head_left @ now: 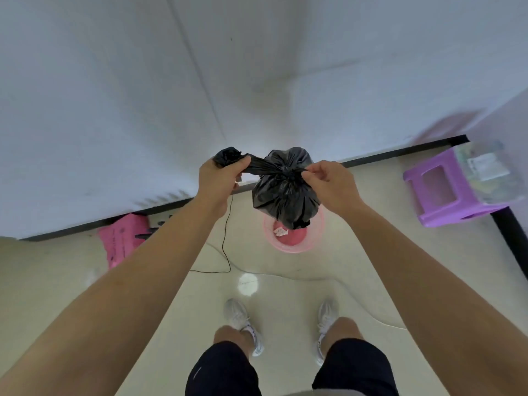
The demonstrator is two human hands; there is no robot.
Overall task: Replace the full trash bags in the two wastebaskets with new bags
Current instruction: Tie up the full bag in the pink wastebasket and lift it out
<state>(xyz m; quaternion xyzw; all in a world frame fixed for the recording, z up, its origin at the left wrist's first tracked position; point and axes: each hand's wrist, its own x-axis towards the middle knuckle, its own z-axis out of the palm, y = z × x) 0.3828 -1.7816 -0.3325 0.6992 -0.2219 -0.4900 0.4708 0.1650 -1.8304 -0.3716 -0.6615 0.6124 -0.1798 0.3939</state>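
Gripping from both sides, my left hand (220,178) has its fingers curled round the twisted tail of the full black trash bag (285,195), while my right hand (328,181) pinches the knot at the bag's neck. On the head camera I see the bag hanging in the air over the pink wastebasket (285,249), which stands on the floor near the wall with a crumpled paper scrap (280,231) inside. A purple stool (445,195) sits well off to the right, and a thin black cable (227,238) trails across the floor to the left of the basket.
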